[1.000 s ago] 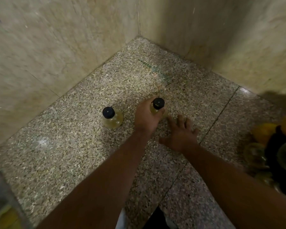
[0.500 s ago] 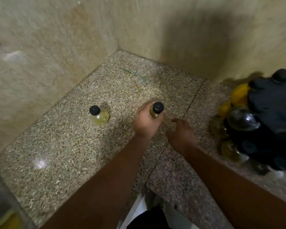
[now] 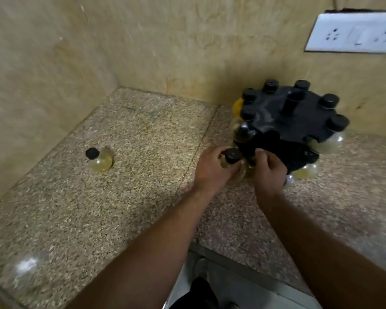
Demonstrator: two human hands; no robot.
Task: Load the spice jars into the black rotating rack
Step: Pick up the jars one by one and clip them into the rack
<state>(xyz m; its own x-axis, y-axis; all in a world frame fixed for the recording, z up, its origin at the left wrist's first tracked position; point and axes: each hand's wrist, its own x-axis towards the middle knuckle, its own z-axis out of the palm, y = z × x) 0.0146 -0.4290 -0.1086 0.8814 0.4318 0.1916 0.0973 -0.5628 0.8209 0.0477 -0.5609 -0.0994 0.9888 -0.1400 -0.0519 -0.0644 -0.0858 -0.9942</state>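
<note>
Black-capped jar [image 3: 231, 160] riding in left hand [image 3: 212, 172], clamped; right hand [image 3: 269, 172] curling at rack [image 3: 285, 121], grip unclear. Imo steadying rack, then seating jar upright.

A speckled granite counter [image 3: 143, 197] is filling the lower frame before me. A lone spice jar [image 3: 99, 160] is standing on it at centre left. The black rack [image 3: 288, 121] is sitting at upper right.

The left hand [image 3: 212, 172] has its grip closed around a black-capped jar [image 3: 231, 157] at the lower edge of the black rack [image 3: 283, 118]. The right hand [image 3: 269, 169] touches the rack beside it. Another jar [image 3: 99, 160] stands well apart on the table [image 3: 143, 197]. A socket plate [image 3: 354, 33] is on the wall.
</note>
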